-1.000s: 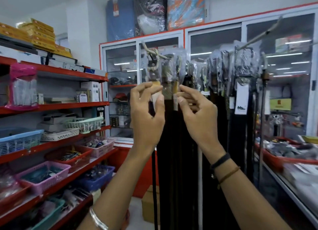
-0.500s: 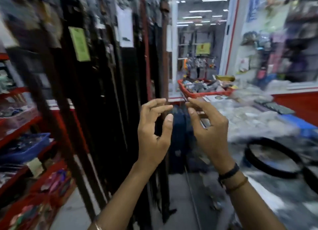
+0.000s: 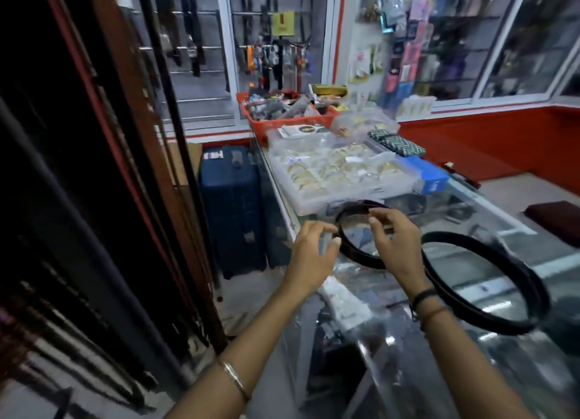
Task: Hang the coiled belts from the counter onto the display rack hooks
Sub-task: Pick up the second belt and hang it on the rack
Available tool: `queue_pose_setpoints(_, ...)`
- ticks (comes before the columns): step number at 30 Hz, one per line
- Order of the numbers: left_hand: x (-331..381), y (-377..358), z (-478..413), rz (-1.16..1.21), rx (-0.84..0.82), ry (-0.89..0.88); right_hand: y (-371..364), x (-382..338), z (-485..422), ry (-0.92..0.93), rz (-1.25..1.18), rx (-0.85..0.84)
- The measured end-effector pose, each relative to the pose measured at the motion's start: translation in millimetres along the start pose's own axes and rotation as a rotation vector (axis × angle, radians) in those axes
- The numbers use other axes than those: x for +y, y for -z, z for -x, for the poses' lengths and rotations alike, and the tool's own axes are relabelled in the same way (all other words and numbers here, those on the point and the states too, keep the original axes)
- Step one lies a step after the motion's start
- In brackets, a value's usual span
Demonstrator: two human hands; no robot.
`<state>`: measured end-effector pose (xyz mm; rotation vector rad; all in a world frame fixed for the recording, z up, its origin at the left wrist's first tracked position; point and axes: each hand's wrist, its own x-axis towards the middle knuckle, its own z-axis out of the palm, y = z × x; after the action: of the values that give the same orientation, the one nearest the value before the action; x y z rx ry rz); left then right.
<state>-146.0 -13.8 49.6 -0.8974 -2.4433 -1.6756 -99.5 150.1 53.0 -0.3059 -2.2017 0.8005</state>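
Both hands reach over the glass counter (image 3: 489,217) to a small coiled belt (image 3: 351,211) lying near its left edge. The left hand (image 3: 310,255) curls at the coil's left side, thumb and fingers partly closed around the rim; whether it has a firm hold is unclear. The right hand (image 3: 395,246) pinches the coil's top rim between thumb and fingertips. A larger coiled belt (image 3: 489,318) lies to the right, apart from the first. Hanging belts (image 3: 94,199) fill the left. Beyond sit clear trays (image 3: 332,173) and a red basket (image 3: 282,123).
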Motion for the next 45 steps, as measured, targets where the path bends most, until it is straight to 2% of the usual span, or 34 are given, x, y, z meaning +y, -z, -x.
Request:
queue_pose_setpoints(3,-14,-35,-22,-0.039,-0.071,0.188,-6,36,-30,-0.054,0.096,-0.098)
queue_pose_setpoints(6,-27,-59,-43,-0.146,-0.135,0.307,-23,62,-65,-0.086,0.228,-0.285)
queue_pose_setpoints(10,-38,-75,-65,-0.238,-0.181,0.402,-54,91,-104,-0.112,0.451,-0.536)
queue_pose_setpoints(14,-43,-77,-78,-0.231,-0.165,0.454,-72,106,-121,-0.156,0.477,-0.689)
queue_pose_setpoints(17,-48,-71,-83,-0.245,-0.150,0.427,-75,108,-126,-0.068,0.548,-0.644)
queue_pose_setpoints(20,-51,-60,-83,-0.333,-0.134,0.445,-76,100,-124,-0.020,0.574,-0.694)
queue_pose_setpoints(23,-53,-49,-80,-0.453,-0.126,0.469,-77,90,-113,0.013,0.490,-0.765)
queue_pose_setpoints(29,-46,-28,-71,-0.466,-0.107,0.435,-65,68,-89,-0.025,0.271,-0.772)
queue_pose_setpoints(33,-36,-11,-65,-0.453,-0.067,0.325,-49,42,-81,-0.078,0.143,-0.729)
queue_pose_setpoints(39,-19,44,-39,-0.532,0.106,0.075,-26,-35,-77,0.060,-0.010,-0.663)
queue_pose_setpoints(40,-15,58,-33,-0.512,0.148,0.055,-24,-51,-73,0.090,-0.024,-0.631)
queue_pose_setpoints(43,7,100,-17,-0.201,0.215,0.011,-19,-108,-55,0.164,-0.093,-0.508)
queue_pose_setpoints(45,25,127,-7,-0.096,0.269,-0.012,-17,-146,-42,0.199,-0.125,-0.419)
